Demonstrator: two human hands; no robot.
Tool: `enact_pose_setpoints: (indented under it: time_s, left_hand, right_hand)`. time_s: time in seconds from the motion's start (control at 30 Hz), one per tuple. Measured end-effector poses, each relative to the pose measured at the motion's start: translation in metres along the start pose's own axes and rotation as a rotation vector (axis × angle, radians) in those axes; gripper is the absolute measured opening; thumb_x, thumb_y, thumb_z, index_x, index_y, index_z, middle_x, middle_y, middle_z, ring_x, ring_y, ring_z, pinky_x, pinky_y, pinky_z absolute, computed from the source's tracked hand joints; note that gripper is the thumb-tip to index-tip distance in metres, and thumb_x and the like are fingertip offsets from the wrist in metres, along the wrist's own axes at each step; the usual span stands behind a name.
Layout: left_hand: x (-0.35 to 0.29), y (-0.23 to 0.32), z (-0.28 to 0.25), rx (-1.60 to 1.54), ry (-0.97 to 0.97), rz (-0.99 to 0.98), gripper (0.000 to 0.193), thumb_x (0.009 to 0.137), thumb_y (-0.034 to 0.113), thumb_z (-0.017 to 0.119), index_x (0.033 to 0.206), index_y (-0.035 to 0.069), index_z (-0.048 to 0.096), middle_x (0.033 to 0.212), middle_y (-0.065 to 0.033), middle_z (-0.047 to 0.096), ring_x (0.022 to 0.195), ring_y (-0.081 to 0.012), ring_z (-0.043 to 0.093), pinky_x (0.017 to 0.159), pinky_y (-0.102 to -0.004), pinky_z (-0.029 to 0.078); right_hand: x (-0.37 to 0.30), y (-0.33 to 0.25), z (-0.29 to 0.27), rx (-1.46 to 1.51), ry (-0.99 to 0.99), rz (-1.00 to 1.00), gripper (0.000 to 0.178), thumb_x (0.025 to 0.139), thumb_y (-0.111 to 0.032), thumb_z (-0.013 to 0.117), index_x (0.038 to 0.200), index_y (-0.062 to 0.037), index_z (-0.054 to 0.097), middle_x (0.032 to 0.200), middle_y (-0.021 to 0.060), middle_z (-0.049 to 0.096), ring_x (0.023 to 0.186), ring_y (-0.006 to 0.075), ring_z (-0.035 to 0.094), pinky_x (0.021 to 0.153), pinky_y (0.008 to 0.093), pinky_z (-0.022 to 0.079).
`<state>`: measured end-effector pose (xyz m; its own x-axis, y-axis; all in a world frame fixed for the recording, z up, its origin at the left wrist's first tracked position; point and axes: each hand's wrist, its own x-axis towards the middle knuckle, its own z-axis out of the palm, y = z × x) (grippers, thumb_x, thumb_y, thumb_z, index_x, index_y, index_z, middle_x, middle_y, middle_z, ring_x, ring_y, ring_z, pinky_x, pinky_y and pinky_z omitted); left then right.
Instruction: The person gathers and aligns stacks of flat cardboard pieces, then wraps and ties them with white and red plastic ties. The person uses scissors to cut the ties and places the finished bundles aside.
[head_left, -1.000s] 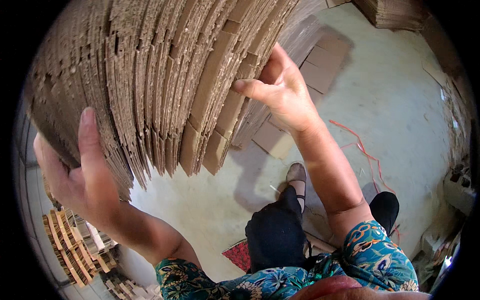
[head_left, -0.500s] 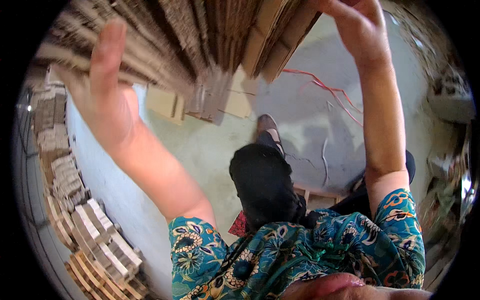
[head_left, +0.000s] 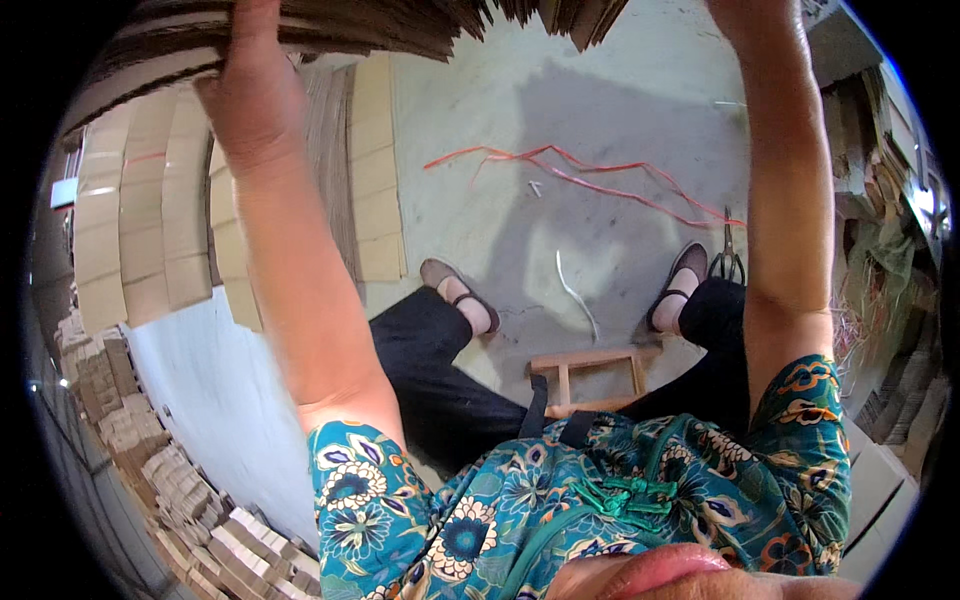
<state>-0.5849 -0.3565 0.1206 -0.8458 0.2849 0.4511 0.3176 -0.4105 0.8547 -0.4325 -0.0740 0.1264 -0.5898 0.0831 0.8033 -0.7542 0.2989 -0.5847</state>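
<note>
A thick stack of brown cardboard sheets [head_left: 380, 28] with jagged edges spans the upper left and is cut off by the top edge. My left hand [head_left: 262, 95] is at its near left side, the thumb reaching up over the cardboard and the other fingers hidden by it. On the far right my right hand [head_left: 755, 22] runs out of the top of the picture. Only its wrist end shows, so its fingers and anything in them are out of sight.
Flat cardboard bundles [head_left: 145, 215] stand at left, with more stacks [head_left: 180, 480] behind. Red plastic strapping [head_left: 600, 172] and a white strip [head_left: 574, 290] lie on the floor. Scissors [head_left: 727, 262] rest near my right foot. A wooden frame [head_left: 564, 384] sits between my legs. Cardboard piles [head_left: 880, 150] line the right.
The cardboard stack has shifted up and away, and more floor shows. My left hand has moved upward onto its near side. My right hand has gone farther up, mostly out of view.
</note>
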Motion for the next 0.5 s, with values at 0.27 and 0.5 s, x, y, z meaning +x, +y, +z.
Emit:
enact_pose_setpoints:
  time_s: [0.27,0.5]
  left_hand:
    - [-0.043,-0.104,0.016,0.482,-0.389,-0.137,0.063,0.067,0.011,0.079,0.120,0.000,0.046,0.113,-0.0133,0.056,0.104,-0.0241,0.055,0.090,-0.0347,0.046]
    - [-0.109,-0.195,0.030,0.325,-0.198,-0.418,0.078,0.067,0.011,0.079,0.128,-0.002,0.033,0.125,-0.0164,0.046,0.112,-0.0242,0.049,0.091,-0.0340,0.045]
  right_hand:
    - [-0.090,0.031,-0.018,-0.010,0.328,0.482,0.072,0.071,-0.002,0.069,0.134,-0.0039,0.032,0.124,0.0080,0.050,0.113,0.0193,0.049,0.095,0.0330,0.040]
    - [-0.197,0.084,-0.019,-0.187,0.476,0.859,0.081,0.060,-0.017,0.083,0.126,-0.0035,0.037,0.118,0.0107,0.054,0.110,0.0239,0.051,0.098,0.0364,0.038]
